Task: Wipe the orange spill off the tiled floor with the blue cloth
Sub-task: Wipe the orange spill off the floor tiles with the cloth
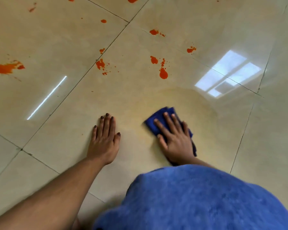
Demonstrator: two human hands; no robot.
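Ideally, the blue cloth (158, 121), pressed flat under the right hand (175, 138) beside the open, bracing left hand (105, 138), is pushed forward, folded clean-side down, toward the orange spill (163, 73) beyond it.

Hands (175, 138) flat, blue cloth (163, 120) beneath

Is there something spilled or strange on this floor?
Yes. Orange splashes lie scattered over the glossy beige tiled floor, beyond both hands. A faint yellowish smear surrounds the folded blue cloth under the right hand.
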